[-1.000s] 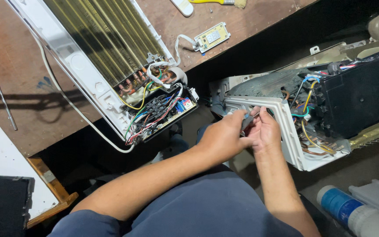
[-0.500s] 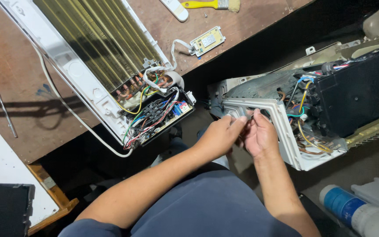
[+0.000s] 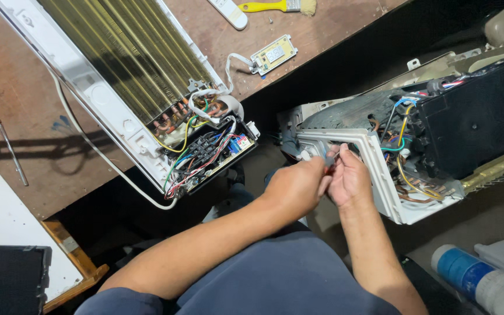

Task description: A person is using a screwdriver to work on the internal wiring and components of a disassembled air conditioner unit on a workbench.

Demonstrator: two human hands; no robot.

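My left hand and my right hand meet at the front edge of the white plastic frame of an opened air-conditioner unit at the right. The left hand is closed around a small tool with a reddish handle, its tip against the frame. The right hand's fingers curl against the frame beside the tool; what they pinch is hidden. Behind the frame sit a black box and coloured wires.
A second opened unit with gold fins and a wired terminal block lies on the brown workbench. Also there are a small circuit board, a yellow brush, a metal rod, and a blue-white can.
Both hands stay at the same spot on the white frame, with only small finger movements. The view has shifted slightly, and more of the brush shows at the top.
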